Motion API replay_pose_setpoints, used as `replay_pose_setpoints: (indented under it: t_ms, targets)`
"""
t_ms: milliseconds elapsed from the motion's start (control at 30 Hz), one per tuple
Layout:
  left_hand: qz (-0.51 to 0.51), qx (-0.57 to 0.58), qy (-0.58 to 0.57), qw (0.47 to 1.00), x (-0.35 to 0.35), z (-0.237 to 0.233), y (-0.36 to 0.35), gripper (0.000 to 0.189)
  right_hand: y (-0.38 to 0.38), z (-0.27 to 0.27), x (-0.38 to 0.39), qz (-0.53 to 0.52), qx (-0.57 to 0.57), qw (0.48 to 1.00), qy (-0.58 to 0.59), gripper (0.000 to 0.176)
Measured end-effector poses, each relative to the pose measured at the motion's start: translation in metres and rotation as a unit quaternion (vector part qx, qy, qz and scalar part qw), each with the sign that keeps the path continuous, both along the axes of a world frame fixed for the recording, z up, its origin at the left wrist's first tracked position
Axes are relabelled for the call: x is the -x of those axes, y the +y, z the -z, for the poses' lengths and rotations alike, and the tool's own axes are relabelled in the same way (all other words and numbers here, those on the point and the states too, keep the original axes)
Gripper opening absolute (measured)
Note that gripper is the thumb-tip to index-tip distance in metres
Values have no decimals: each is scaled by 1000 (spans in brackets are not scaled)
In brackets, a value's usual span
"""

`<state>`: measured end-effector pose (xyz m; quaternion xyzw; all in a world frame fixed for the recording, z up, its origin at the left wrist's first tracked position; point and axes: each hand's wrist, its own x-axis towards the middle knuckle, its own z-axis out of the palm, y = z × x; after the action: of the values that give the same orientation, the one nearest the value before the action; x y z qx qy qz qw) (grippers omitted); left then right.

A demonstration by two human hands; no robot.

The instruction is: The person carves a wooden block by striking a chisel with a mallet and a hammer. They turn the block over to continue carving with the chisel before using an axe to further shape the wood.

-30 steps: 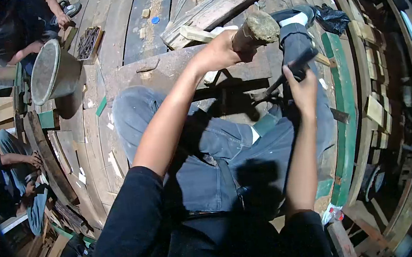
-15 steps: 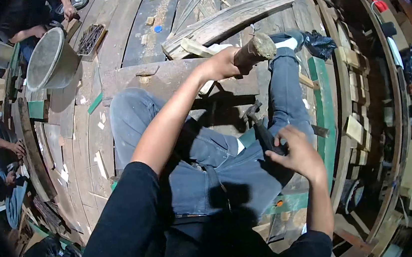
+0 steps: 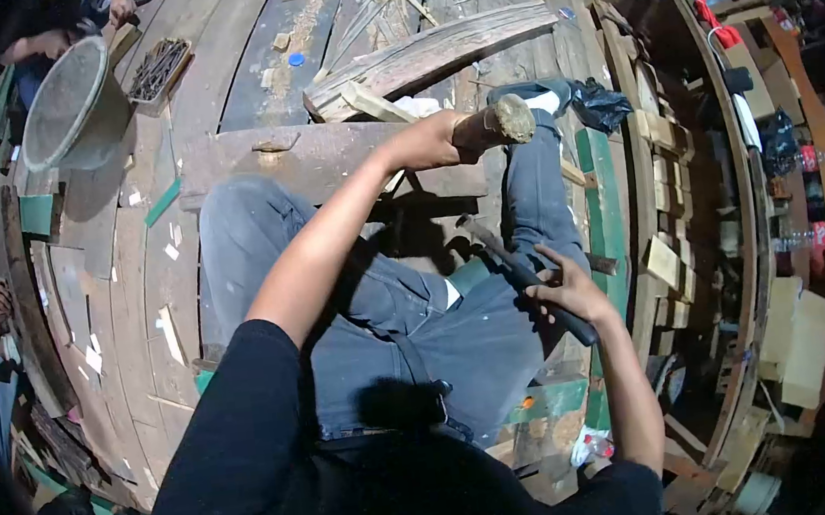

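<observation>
My left hand (image 3: pixel 429 142) is wrapped round a short, thick wooden cylinder (image 3: pixel 494 125), its rough round end facing right above my shin. Over my bent leg, my right hand (image 3: pixel 568 286) holds a hammer (image 3: pixel 508 257) loosely by its dark handle, with the thumb across it and some fingers stretched out. The hammer slants, its head up and to the left, its butt showing below my palm. Under my left hand is a thick wooden block (image 3: pixel 252 164) with a small chip of wood on top.
A long rough plank (image 3: pixel 432 57) lies beyond the block among scraps. At the left stand a grey bucket (image 3: pixel 71 112) and a box of nail-like pieces (image 3: pixel 160 73); other people's hands show there. A timber rack (image 3: pixel 639 264) with wood pieces runs along the right.
The view has shifted, so the scene sits further left. The hammer has turned in my right hand, and its handle end now shows. My left hand keeps hold of the wooden cylinder.
</observation>
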<state>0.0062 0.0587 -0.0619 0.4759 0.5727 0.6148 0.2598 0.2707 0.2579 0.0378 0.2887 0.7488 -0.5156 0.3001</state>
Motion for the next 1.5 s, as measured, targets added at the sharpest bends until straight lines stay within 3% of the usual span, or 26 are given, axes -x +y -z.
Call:
replay_pose_setpoints:
  t_ms: [133, 233, 300, 367, 433, 467, 600, 700, 733, 800, 833, 867, 933, 967, 1000, 1033, 1067, 1100, 1133, 1233, 1267, 1333, 1367, 1400, 1433, 1500]
  targets:
    - [-5, -12, 8, 1000, -2, 7, 3, 23, -40, -87, -21, 178, 17, 970, 162, 75]
    - [-6, -6, -11, 1000, -6, -3, -2, 23, -59, -123, -37, 228, 9, 911, 343, 76]
    - [-2, -15, 8, 1000, -4, 0, 0, 23, -62, -132, -36, 222, 109, 885, 395, 73]
    - [10, -14, 8, 1000, -3, 0, -1, 23, -65, -124, -32, 201, 120, 888, 396, 44]
    - [-16, -26, 34, 999, -4, 1, 0, 22, -62, -102, -34, 258, 142, 881, 370, 29]
    - [12, -23, 4, 1000, -3, 0, 0, 22, -63, -97, -30, 207, 85, 906, 359, 23]
    - [-9, 5, -3, 1000, -2, 6, 2, 21, -65, -94, -30, 120, -66, 954, 267, 20]
    - [-21, 5, -2, 1000, 0, 12, 5, 20, -56, -119, -34, 57, -311, 855, 412, 30]
    - [-4, -27, 0, 1000, 0, 11, 5, 18, -42, -134, -29, 47, -370, 766, 524, 34]
    - [6, -20, 4, 1000, -2, 3, 4, 17, -37, -184, -21, 51, -283, 704, 649, 40]
    - [10, -23, -11, 1000, -3, -1, 3, 17, -43, -208, -19, 65, -143, 734, 661, 42]
    - [-6, -19, 20, 1000, -2, -2, 1, 19, -50, -208, -16, 130, -173, 681, 699, 41]
    - [-6, -35, 17, 999, 0, 3, 4, 21, -53, -211, -9, 69, -158, 675, 718, 41]
    - [-8, -43, 16, 999, 1, 10, 6, 22, -62, -192, -5, 88, -203, 674, 705, 42]
    - [-19, -36, 26, 999, 4, 18, 8, 25, -65, -165, -4, 108, -170, 705, 680, 39]
    - [4, -41, -16, 999, 1, 11, 6, 26, -60, -133, -9, 206, -169, 746, 610, 30]
    - [-3, -36, -14, 999, 1, 8, 2, 26, -64, -116, -13, 79, -299, 829, 466, 26]
    - [-7, -29, -13, 999, -1, 5, -1, 26, -69, -98, -16, -94, -417, 842, 330, 23]
    - [11, -14, 33, 999, 2, 4, 1, 28, -68, -80, -12, -42, -332, 912, 238, 21]
    - [-1, -30, 4, 1000, -4, 6, 5, 30, -66, -116, -11, -63, -390, 870, 294, 21]
    - [-16, 14, -2, 1000, -8, -14, -6, 29, -53, -131, -19, -97, -455, 819, 337, 26]
    - [-10, -36, 30, 999, -3, 0, 1, 26, -26, -162, -36, -138, -596, 680, 404, 41]
    - [1, -35, 16, 999, -4, 2, 2, 25, -27, -178, -33, -31, -453, 743, 492, 36]
    - [-7, -35, 39, 999, -3, 6, 5, 25, -28, -193, -30, 73, -290, 757, 582, 34]
    - [8, -41, -1, 999, -5, 2, 3, 25, -26, -211, -26, 90, -186, 762, 613, 38]
    - [-4, -26, 35, 999, -2, 0, 1, 25, -36, -213, -17, 118, -252, 696, 662, 42]
